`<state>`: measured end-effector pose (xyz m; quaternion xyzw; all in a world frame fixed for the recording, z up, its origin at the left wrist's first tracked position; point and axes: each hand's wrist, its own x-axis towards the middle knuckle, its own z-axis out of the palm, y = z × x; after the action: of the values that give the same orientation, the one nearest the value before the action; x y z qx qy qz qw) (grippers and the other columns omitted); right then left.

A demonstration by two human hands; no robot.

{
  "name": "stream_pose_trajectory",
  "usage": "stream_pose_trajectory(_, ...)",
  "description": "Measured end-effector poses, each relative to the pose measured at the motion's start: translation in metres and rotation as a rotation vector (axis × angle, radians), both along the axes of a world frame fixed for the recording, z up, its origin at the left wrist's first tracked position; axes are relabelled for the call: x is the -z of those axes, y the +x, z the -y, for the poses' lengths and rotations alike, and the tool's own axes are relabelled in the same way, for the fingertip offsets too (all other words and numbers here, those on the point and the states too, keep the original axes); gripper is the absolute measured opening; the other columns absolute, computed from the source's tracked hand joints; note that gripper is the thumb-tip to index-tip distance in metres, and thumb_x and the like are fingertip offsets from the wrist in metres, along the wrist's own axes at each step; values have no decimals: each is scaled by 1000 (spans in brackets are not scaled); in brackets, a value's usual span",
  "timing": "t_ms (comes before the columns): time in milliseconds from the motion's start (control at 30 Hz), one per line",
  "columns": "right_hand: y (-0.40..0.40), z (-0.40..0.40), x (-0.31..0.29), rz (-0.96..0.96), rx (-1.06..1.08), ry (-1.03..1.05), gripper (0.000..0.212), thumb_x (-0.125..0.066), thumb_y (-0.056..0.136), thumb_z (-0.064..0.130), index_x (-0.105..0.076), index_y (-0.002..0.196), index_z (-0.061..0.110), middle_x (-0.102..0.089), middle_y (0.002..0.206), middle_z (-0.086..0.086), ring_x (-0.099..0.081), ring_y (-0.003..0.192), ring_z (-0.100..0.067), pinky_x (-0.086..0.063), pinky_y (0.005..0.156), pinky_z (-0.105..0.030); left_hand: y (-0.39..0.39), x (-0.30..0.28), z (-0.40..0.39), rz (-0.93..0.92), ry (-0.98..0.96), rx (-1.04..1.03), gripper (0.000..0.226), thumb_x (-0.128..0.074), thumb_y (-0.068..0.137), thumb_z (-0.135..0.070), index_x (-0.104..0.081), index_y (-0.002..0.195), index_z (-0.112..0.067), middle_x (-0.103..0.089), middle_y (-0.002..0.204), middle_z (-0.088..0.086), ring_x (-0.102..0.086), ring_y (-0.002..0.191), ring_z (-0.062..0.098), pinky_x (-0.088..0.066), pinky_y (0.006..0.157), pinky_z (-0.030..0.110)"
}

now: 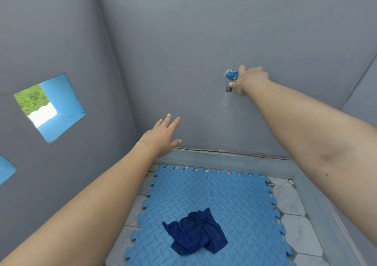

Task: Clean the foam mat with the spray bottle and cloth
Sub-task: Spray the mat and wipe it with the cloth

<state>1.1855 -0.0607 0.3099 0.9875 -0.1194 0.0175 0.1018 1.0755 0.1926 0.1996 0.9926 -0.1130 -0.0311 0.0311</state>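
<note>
The right hand (247, 80) was up at the grey wall (183, 41), fingers and thumb curled round the blue-handled metal tap (231, 78) fixed there. Thumb sat under the blue lever near the short metal spout, the other fingers wrapped over the top from the right. Right forearm ran in from the lower right w/ no sleeve.

The left hand (163, 138) hung in the air in front of the wall, fingers straight and spread a little, holding nothing and touching nothing I could make out. It was lower and to the left of the tap, well apart from it.

The light blue interlocking foam mat (234, 200), diamond-plate texture w/ toothed edges, lay flat on the pale tiled floor (293, 208) below both arms. A seam ran down its middle, so at least 2 tiles joined. Its far edge lay near the grey raised kerb (224, 159) at the wall's foot.

The dark navy cloth (195, 231) lay crumpled on the mat, toward the near side, approx. centre-left, not touched by either hand.

On the left wall, 1 square opening (51, 106) w/ light blue inner faces showed grass and bright ground outside; a 2nd blue opening (6, 170) was cut off at the frame's left edge.
</note>
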Motion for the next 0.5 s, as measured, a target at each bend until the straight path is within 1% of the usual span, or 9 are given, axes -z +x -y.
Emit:
stream_pose_trajectory(67, 0, -2, 0, -18, 11, -15, 56, -44, 100, 48, -26, 141, 15, -46, 138, -14, -37, 129, -30, -38, 75, -37, 0, 0, 0, -1, 0, 6, 74, -41, 97, -47, 6, 152, -29, 9, 161, 3, -3, 148, 28, -26, 116, 48)
stream_pose_trajectory(167, -1, -3, 0, -15, 14, -11, 54, -43, 100, 49, -27, 138, 14, -47, 136, -15, -37, 127, -29, -39, 74, -38, -1, 1, -2, -6, 10, 6, 75, -40, 97, -48, 7, 152, -29, 9, 161, 3, -2, 148, 28, -25, 116, 48)
stream_pose_trajectory(300, -2, -1, 0, 4, 5, 10, 55, -43, 100, 49, -28, 138, 13, -46, 136, -16, -37, 127, -30, -39, 74, -39, -1, 6, -4, -13, 16, 3, 75, -40, 97, -48, 8, 152, -29, 10, 161, 4, -2, 148, 28, -25, 116, 48)
stream_pose_trajectory(500, -1, 1, 1, 23, -20, 144, 64, -42, 98, 55, -25, 143, 12, -38, 143, -20, -33, 133, -35, -38, 86, -44, 1, 19, -1, -42, 2, 3, 76, -40, 96, -49, 7, 152, -29, 8, 161, 4, -3, 148, 28, -25, 116, 49)
